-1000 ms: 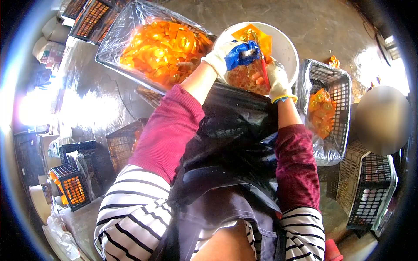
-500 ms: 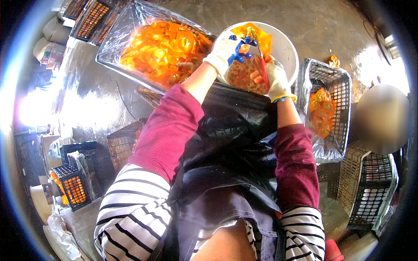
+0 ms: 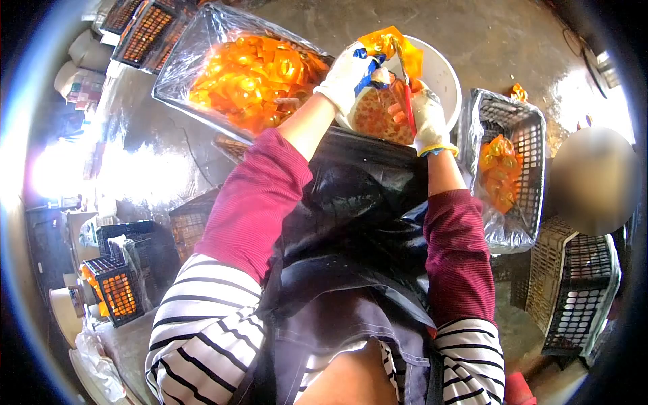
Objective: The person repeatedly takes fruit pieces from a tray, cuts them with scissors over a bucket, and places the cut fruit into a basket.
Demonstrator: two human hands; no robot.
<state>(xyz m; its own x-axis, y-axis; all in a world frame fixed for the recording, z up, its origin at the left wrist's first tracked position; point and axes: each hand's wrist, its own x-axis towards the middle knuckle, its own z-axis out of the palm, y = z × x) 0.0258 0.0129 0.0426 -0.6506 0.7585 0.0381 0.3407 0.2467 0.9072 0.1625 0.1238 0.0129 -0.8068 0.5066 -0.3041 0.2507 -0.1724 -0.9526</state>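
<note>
My left hand (image 3: 349, 73), in a white glove with a blue coated palm, is closed on a shiny orange plastic packet (image 3: 412, 61) over a white bucket (image 3: 453, 88). In my right hand (image 3: 428, 116), also gloved, is a pair of scissors with red handles (image 3: 409, 108). The blades point up against the packet; whether they are cutting it cannot be made out. Below the hands, reddish-orange pieces (image 3: 374, 116) lie in the bucket.
A plastic-lined crate (image 3: 177, 108) heaped with orange packets (image 3: 250, 77) stands left of the bucket. Another lined crate (image 3: 532, 135) at right holds some orange packets (image 3: 501, 172). More crates (image 3: 574, 297) stand lower right; a person's blurred head (image 3: 594, 181) is beyond.
My left hand has turned slightly and shifted a little left and up, with the packet rising alongside. The scissors stay in my right hand, nearly in place.
</note>
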